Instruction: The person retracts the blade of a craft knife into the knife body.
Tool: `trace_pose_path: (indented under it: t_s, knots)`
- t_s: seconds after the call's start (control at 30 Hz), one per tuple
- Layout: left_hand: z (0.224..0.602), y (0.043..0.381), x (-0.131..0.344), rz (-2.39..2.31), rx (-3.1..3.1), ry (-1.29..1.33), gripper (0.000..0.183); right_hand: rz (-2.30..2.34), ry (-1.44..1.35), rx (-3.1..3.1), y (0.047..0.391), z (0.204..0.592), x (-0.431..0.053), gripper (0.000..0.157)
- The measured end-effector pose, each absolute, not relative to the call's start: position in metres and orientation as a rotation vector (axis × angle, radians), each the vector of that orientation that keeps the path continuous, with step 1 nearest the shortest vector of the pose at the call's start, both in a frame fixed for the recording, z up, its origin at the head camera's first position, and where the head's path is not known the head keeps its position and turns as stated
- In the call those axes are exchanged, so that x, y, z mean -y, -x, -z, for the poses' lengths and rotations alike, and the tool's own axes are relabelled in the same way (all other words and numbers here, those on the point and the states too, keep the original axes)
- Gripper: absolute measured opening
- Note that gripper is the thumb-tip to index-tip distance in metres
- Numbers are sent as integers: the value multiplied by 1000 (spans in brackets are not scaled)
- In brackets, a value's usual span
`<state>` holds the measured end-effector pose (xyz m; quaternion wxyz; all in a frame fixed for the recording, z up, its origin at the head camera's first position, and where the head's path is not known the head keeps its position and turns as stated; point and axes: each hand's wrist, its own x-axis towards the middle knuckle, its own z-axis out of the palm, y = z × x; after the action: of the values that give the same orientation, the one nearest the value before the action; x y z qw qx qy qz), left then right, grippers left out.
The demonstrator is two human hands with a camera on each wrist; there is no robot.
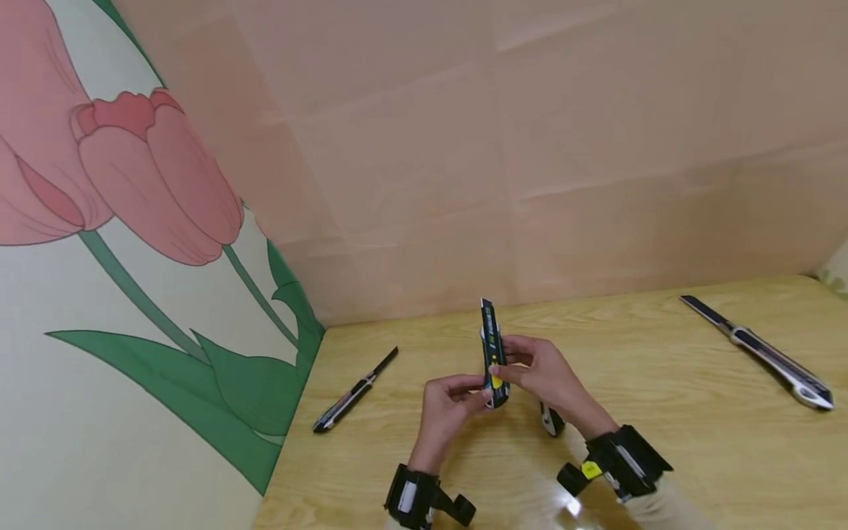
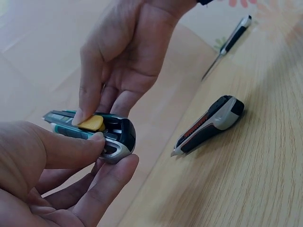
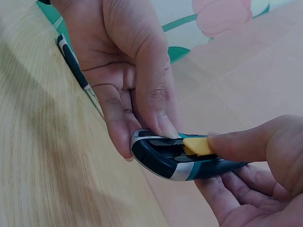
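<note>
A dark green-and-black utility knife (image 1: 491,342) with a yellow slider is held above the table, nearly upright in the head view. My left hand (image 1: 445,412) pinches its rounded lower end between thumb and fingers. My right hand (image 1: 546,374) grips the body from the right, its thumb on the yellow slider (image 2: 92,123). In the right wrist view the slider sits near the right thumb tip, the left thumb close beside it. No blade clearly shows beyond the handle. Below my right hand lies another utility knife (image 2: 208,124), partly hidden by that hand in the head view.
On the wooden table (image 1: 636,331), a utility knife (image 1: 347,401) with its blade out lies at the left. A further one (image 1: 771,361), blade also out, lies at the far right. A peach-coloured sheet (image 1: 464,162) hangs behind the table; a tulip-painted wall (image 1: 152,294) stands left.
</note>
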<state>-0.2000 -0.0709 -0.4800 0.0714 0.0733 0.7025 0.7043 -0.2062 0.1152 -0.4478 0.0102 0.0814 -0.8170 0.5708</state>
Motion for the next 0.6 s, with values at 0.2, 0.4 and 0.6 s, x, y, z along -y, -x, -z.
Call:
trace_pose_path:
  t_s: [0.2,0.4,0.6]
  knots:
    - [486,201,71,-2120,-2108,-173,16,-1826,-225,2557,210,455,-114,43]
    - [489,200,70,-2129,-2123,-173,17,-1812,-178,2558,209,458,-113,41]
    - [488,201,69,-2129,-2129,-221,18,-1769,-96,2572,208,456,-112,36]
